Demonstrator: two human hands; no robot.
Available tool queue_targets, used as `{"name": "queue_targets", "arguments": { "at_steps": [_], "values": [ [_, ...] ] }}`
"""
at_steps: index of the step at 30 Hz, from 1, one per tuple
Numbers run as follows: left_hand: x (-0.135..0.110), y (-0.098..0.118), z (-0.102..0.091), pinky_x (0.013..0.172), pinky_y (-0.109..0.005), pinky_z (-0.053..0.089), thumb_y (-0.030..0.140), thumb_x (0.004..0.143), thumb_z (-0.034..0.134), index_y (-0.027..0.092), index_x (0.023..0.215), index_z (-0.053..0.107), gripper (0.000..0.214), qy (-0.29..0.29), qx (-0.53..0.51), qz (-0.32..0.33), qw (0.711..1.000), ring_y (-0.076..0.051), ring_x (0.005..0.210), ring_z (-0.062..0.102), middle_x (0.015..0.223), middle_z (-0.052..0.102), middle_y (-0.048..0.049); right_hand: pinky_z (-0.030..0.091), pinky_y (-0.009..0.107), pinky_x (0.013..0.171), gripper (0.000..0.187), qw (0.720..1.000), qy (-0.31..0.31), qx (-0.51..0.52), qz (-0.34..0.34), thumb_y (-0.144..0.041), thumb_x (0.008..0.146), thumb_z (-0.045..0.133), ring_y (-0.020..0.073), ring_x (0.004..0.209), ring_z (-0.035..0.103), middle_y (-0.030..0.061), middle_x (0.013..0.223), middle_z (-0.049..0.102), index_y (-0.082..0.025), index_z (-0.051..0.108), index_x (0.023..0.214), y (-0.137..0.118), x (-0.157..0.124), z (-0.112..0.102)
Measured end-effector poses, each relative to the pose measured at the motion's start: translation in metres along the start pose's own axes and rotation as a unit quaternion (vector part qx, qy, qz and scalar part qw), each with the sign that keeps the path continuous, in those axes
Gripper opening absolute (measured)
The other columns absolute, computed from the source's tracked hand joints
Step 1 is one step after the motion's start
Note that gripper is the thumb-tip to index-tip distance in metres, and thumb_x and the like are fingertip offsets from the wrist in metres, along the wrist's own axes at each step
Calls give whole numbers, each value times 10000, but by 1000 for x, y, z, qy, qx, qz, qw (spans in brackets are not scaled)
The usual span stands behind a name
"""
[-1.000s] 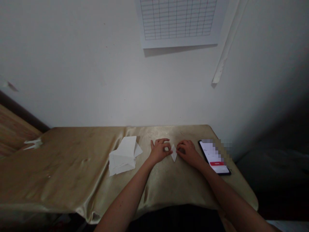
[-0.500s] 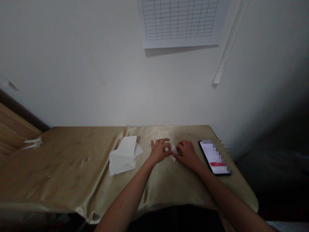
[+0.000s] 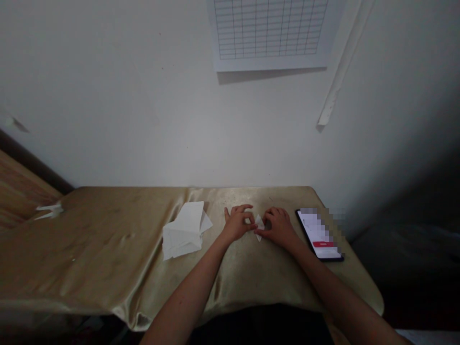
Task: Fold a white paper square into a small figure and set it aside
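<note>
A small folded piece of white paper point(image 3: 258, 224) lies on the gold-covered table point(image 3: 108, 249), pinched between both hands. My left hand point(image 3: 237, 223) presses its left side with curled fingers and the thumb stuck out. My right hand point(image 3: 277, 226) has its fingertips closed on the paper's right side and lower point. Most of the paper is hidden under the fingers.
A loose stack of white paper sheets point(image 3: 184, 231) lies left of the hands. A phone point(image 3: 319, 235) with a lit screen lies to the right near the table edge. A small white paper scrap point(image 3: 49, 211) sits at the far left. A grid chart point(image 3: 269, 31) hangs on the wall.
My right hand has slid left over the folded paper, covering more of it. The left hand has stayed in place.
</note>
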State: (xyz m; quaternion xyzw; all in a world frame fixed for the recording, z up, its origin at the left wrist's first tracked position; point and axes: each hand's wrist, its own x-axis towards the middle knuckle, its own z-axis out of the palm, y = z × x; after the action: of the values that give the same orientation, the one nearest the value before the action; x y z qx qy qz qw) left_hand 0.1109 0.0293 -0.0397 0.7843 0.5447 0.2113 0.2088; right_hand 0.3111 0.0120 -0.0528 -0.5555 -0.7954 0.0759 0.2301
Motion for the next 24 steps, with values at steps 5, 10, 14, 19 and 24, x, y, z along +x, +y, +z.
{"name": "queue_targets", "arguments": {
  "at_steps": [5,10,14,19,24],
  "values": [
    [0,-1,0,1144,-744,4,385,789,791,300,803,724,109,-1,3,1,1000,-296,1378,410,1442,556,60,352,482,1029,390,1000,-18,8,-9,-546,687,820,287,1114,501,68,1105,604,-235,661,860,1,0,-5],
    [0,0,-1,1142,-748,25,383,795,787,294,801,721,110,-2,4,0,1000,-296,1379,413,1441,559,54,341,495,1042,471,999,-32,23,-19,-549,637,849,291,1127,513,66,1138,599,-237,648,927,3,-3,-8],
    [-1,3,-2,1131,-760,27,374,790,794,287,781,712,120,-1,2,-3,1000,-296,1377,418,1435,567,59,335,501,1052,503,998,-36,30,-29,-554,625,850,298,1138,520,68,1151,593,-241,629,949,4,-8,-10],
    [-2,3,-2,1135,-756,18,370,780,802,286,776,715,121,4,-3,-8,1000,-297,1373,427,1417,583,53,347,501,1042,544,998,-29,40,-31,-584,628,840,298,1125,535,69,1135,604,-245,617,991,5,-11,-9],
    [-1,1,-2,1145,-745,9,409,791,789,305,798,735,117,5,0,-8,1000,-294,1366,438,1393,600,37,362,452,1023,234,997,-2,72,-20,-446,844,717,252,1078,564,56,1062,645,-243,659,945,8,-7,-5]
  ]
}}
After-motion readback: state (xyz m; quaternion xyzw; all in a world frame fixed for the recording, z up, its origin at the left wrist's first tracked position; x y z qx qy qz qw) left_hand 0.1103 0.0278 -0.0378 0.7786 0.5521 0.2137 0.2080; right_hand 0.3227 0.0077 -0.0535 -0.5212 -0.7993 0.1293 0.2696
